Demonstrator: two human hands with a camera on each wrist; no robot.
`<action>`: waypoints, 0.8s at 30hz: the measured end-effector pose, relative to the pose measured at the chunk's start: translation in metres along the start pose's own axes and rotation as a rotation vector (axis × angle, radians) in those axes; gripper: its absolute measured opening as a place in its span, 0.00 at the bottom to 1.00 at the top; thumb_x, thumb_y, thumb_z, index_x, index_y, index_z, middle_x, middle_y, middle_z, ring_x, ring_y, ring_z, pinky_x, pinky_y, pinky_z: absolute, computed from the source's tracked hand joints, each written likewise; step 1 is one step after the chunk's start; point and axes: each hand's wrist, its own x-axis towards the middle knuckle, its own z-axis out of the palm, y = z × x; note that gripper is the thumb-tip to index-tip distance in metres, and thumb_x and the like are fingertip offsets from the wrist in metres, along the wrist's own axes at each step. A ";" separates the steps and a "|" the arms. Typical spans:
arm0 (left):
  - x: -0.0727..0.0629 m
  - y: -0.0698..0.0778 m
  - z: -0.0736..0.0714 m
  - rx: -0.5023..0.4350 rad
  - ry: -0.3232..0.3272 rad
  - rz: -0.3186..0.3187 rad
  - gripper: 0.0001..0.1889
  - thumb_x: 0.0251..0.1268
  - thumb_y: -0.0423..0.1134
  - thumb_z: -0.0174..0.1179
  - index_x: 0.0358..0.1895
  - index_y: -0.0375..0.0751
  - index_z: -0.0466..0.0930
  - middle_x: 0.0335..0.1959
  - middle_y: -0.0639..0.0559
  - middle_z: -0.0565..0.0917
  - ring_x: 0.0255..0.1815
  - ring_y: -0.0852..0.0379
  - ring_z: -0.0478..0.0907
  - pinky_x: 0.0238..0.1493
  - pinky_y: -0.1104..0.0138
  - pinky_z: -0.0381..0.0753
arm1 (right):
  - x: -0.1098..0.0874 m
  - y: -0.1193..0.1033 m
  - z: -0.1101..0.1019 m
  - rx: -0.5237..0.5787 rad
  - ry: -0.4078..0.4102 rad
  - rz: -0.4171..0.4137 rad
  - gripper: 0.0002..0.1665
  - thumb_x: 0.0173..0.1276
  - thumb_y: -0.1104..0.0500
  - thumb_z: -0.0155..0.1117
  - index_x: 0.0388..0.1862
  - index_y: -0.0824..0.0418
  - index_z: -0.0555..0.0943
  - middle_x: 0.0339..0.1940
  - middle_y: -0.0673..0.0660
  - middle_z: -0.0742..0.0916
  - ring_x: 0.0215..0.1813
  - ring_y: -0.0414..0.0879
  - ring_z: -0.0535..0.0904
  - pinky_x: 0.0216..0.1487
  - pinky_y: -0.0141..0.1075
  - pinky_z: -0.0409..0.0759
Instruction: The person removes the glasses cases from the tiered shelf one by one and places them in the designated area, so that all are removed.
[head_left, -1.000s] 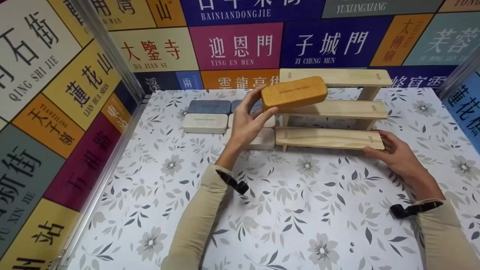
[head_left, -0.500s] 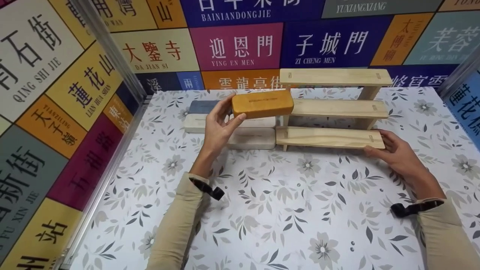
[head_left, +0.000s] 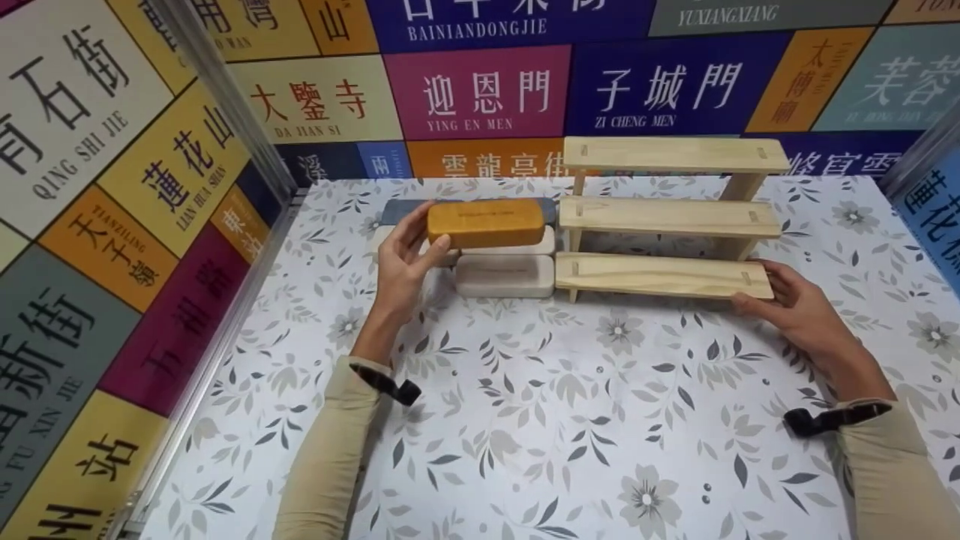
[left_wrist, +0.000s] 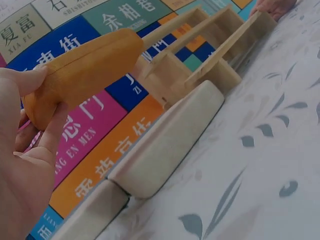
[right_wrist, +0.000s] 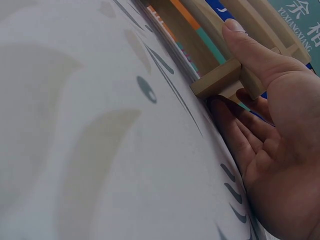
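Note:
In the head view an orange glasses case (head_left: 486, 223), oblong with rounded edges, is pinched at its left end by my left hand (head_left: 401, 270). The left wrist view shows this case (left_wrist: 90, 67) raised, with the thumb on one face and fingers on the other. Beneath and behind it lie blue-grey cases (head_left: 550, 211) and off-white cases (head_left: 505, 276), partly covered by the hand and orange case. My right hand (head_left: 806, 311) grips the right end of the lowest step of a three-step wooden display stand (head_left: 660, 276). In the right wrist view its thumb lies over the stand (right_wrist: 220, 80), fingers below.
The flat cases stand side by side against the stand's left side. Behind the floral-covered table (head_left: 570, 420) rises a wall of coloured sign panels (head_left: 480, 90). Another panelled wall (head_left: 150, 285) runs along the left edge.
My left hand has carried the orange case leftward and down, from in front of the stand to over the other cases. The right hand stays on the stand's end.

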 end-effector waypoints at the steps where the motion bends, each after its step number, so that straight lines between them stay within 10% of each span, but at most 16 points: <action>1: -0.001 -0.001 -0.002 -0.017 0.001 -0.006 0.33 0.76 0.35 0.69 0.81 0.38 0.70 0.77 0.42 0.77 0.80 0.48 0.74 0.75 0.60 0.81 | 0.000 0.000 0.000 0.012 0.001 -0.003 0.44 0.80 0.62 0.68 0.88 0.62 0.59 0.62 0.31 0.82 0.56 0.27 0.85 0.52 0.20 0.83; 24: -0.030 -0.010 -0.064 -0.178 0.101 -0.097 0.34 0.79 0.30 0.64 0.83 0.36 0.65 0.80 0.40 0.73 0.78 0.44 0.75 0.70 0.60 0.85 | 0.000 0.002 -0.001 0.052 -0.006 0.009 0.44 0.80 0.63 0.68 0.88 0.62 0.59 0.63 0.31 0.83 0.55 0.27 0.85 0.53 0.18 0.82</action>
